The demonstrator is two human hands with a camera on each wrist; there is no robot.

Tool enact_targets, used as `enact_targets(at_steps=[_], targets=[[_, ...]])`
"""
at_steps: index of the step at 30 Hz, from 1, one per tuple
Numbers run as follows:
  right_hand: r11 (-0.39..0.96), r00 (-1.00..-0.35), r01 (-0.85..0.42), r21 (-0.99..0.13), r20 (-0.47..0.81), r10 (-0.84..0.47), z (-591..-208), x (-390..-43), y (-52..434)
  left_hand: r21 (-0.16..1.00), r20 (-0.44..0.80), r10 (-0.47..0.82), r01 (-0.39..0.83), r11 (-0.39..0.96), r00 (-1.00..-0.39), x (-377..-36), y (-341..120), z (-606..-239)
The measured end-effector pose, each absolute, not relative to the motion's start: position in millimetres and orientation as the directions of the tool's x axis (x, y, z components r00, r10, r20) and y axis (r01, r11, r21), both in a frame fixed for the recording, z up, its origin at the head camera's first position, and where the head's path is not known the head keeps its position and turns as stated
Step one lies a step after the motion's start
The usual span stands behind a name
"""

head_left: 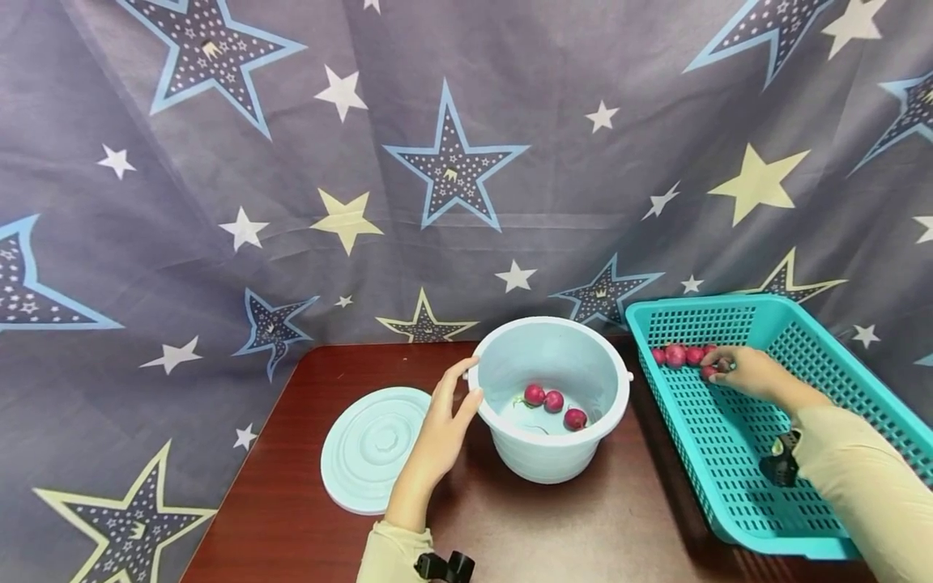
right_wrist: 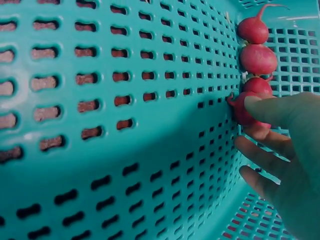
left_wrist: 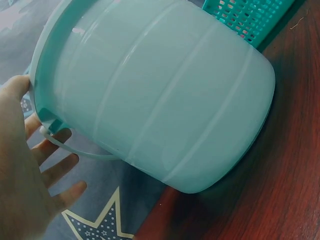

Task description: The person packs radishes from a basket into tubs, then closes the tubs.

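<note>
A pale blue bucket (head_left: pixel 547 461) stands upright with three radishes (head_left: pixel 554 402) on its floor. My left hand (head_left: pixel 440 421) touches the left side of its rim, the fingers spread and fairly straight; the left wrist view shows the hand (left_wrist: pixel 25 165) beside the bucket's thin handle (left_wrist: pixel 75 150). Inside the turquoise basket (head_left: pixel 758 518), my right hand (head_left: pixel 751 372) pinches a radish (right_wrist: pixel 244 108) between thumb and fingers. That radish is at the end of a row of other radishes (right_wrist: pixel 258 59) along the basket's far end, partly covered by the thumb.
A round pale lid (head_left: pixel 375 449) lies on the reddish-brown table (head_left: pixel 284 502), left of the bucket. Behind the table hangs a grey cloth (head_left: pixel 291 178) printed with stars. The basket's raised perforated walls stand around the right hand.
</note>
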State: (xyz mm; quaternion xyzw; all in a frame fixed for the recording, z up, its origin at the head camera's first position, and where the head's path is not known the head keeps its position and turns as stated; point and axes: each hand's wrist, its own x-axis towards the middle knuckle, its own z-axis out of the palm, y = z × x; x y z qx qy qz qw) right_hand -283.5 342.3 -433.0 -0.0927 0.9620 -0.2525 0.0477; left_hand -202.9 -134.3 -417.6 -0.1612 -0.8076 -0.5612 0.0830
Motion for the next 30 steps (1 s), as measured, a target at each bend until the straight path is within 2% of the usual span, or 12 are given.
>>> enact_targets(at_steps=[11, 30], targets=[[0.867, -0.977, -0.147, -0.477, -0.066, -0.202, -438, -285, 337, 0.881, 0.305, 0.175, 0.347, 0.322, -0.936, -200, -137, -418], [0.854, -0.975, -0.172, -0.491, -0.039, -0.219, -415, -283, 340, 0.874, 0.336, 0.18, 0.378, 0.306, -0.924, -204, -135, -419]])
